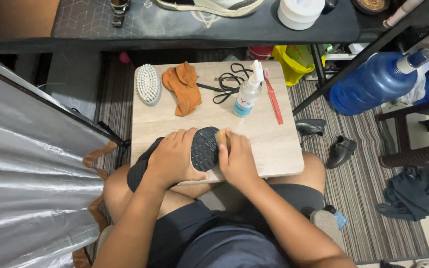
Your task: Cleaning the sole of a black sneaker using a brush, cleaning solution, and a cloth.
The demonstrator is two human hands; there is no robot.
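A black shoe [203, 149] lies sole-up at the near edge of a small wooden table [274, 144], partly over my lap. My left hand [175, 159] lies across the middle of the sole and holds the shoe. My right hand [237, 159] is closed around a small wooden-backed brush [222, 137] pressed against the toe end of the sole. Most of the brush is hidden under my fingers.
On the table stand a white bristle brush [148, 84], an orange cloth [183, 88], black laces [228, 82], a spray bottle [248, 92] and a red toothbrush [273, 99]. A dark shelf [100, 25] runs behind. Right: blue water jug [373, 82], black shoes [341, 150], dark clothing [410, 193].
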